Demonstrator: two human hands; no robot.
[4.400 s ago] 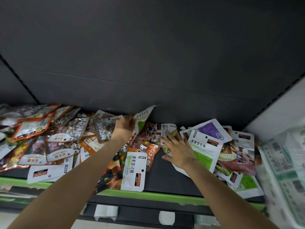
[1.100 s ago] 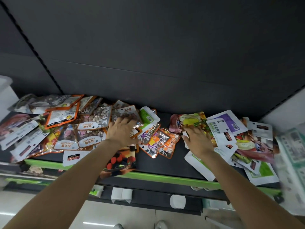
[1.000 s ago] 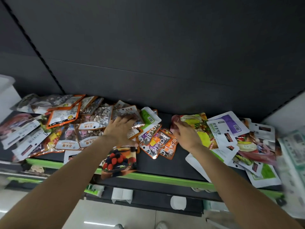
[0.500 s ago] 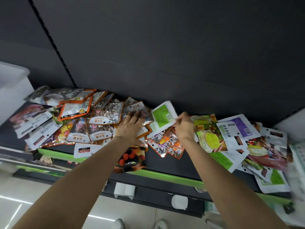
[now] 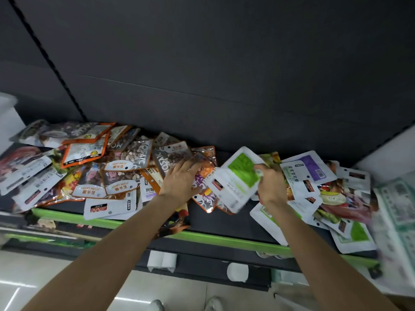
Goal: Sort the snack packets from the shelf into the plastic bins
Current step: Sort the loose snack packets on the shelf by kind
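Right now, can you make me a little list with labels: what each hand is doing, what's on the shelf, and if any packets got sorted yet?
left hand: the left hand lies flat, fingers spread, on the packets in the middle of the pile
right hand: the right hand grips the white and green packet, lifted and tilted above the pile
shelf: the dark shelf with a green front edge is covered with many overlapping snack packets
bins: none clearly in view
sorted yet: cannot tell; most packets lie on the shelf
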